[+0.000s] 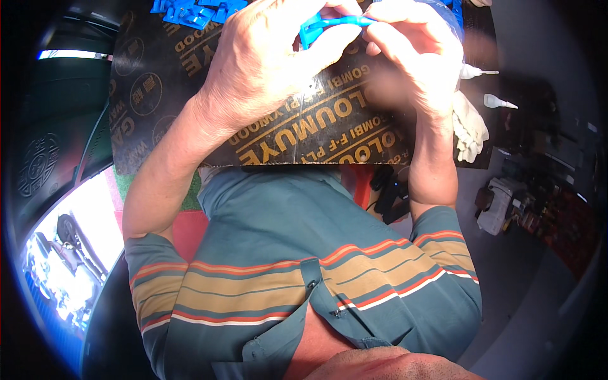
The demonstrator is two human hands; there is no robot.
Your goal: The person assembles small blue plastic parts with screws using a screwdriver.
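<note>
Near the top edge, over the board, both hands meet at a small blue plastic part (335,23) with a wide clip-like end and a thin neck. My left hand (253,76) is closed, its thumb and fingers around the wide end. My right hand (418,50) pinches the tapered tip between thumb and forefinger, the other fingers curled. Strong light washes out both hands, so fine contact is hard to make out. To the left of my left hand lies a pile of similar blue plastic pieces (193,11).
A dark printed plywood board (158,69) forms the work surface. By its right edge are a whitish glove (470,130) and two small white nozzles (470,71), one lower than the other. Clear plastic film with blue pieces (453,11) shows behind my right hand.
</note>
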